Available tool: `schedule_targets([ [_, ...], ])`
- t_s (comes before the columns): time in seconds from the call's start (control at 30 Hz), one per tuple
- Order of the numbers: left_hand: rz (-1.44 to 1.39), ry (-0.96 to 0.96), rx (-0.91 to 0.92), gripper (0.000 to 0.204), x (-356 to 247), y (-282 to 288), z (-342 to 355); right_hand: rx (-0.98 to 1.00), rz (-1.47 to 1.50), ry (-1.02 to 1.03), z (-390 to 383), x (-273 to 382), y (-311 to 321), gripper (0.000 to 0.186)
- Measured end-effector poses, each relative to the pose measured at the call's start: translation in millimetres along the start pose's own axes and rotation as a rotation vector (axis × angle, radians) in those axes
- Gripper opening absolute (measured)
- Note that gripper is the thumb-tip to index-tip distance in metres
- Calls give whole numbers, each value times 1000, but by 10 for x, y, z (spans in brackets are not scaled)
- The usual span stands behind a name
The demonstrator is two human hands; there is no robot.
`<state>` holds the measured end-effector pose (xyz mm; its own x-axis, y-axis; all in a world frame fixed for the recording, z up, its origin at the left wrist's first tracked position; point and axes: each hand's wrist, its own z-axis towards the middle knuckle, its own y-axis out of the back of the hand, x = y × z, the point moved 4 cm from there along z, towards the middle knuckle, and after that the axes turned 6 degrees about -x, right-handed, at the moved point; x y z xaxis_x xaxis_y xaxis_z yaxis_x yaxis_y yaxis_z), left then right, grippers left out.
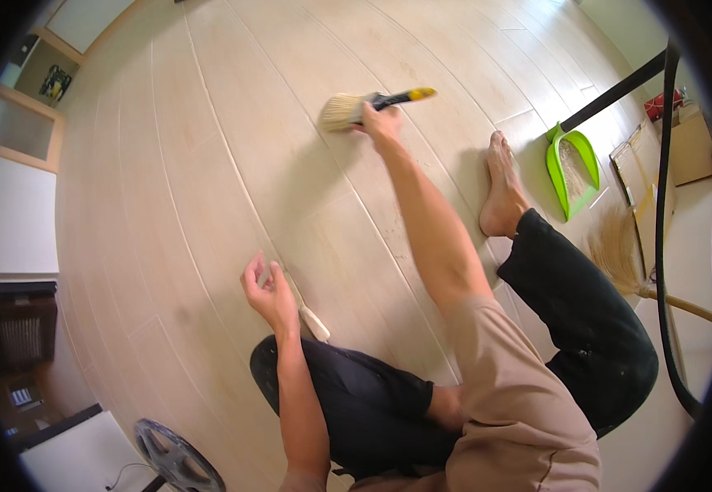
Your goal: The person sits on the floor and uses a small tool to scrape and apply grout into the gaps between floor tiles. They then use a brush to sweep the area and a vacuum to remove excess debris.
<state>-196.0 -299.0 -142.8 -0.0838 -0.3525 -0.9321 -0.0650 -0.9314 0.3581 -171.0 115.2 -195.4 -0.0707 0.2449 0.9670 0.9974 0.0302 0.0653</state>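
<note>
My right hand (383, 123) is wrapped around a wide paintbrush (344, 111) with pale bristles and a black handle ending in yellow. The brush is held low over the wood-look tiled floor (208, 164), its bristles pointing left; I cannot tell whether they touch. Above my bent left knee is my left hand (270, 295), its fingers loosely curled and apart, with nothing in it. Beside that wrist a small cream-coloured piece (315, 325) shows next to the knee; its kind is unclear. Specks of debris lie on the floor near my right forearm.
A lime green dustpan (554, 174) with dusty debris stands right of my bare foot (502, 184). Behind it lie a straw broom (617, 246) and cardboard boxes (692, 148). Cabinets (11, 205) line the left; a grey wheel (174, 457) is at lower left.
</note>
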Motion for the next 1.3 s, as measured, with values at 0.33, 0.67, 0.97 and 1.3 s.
schedule_targets([
  [0.33,23,-102,78,28,-157,-41,-44,222,-145,112,-837,165,2169,36],
  [0.67,4,-33,17,28,11,290,-117,808,-527,249,-2106,-283,1820,42],
  [0.97,13,-51,-4,26,-58,165,-98,736,-488,350,-1533,342,2213,37],
  [1.3,35,-49,30,24,13,175,-173,678,-756,534,-1481,254,2391,34],
])
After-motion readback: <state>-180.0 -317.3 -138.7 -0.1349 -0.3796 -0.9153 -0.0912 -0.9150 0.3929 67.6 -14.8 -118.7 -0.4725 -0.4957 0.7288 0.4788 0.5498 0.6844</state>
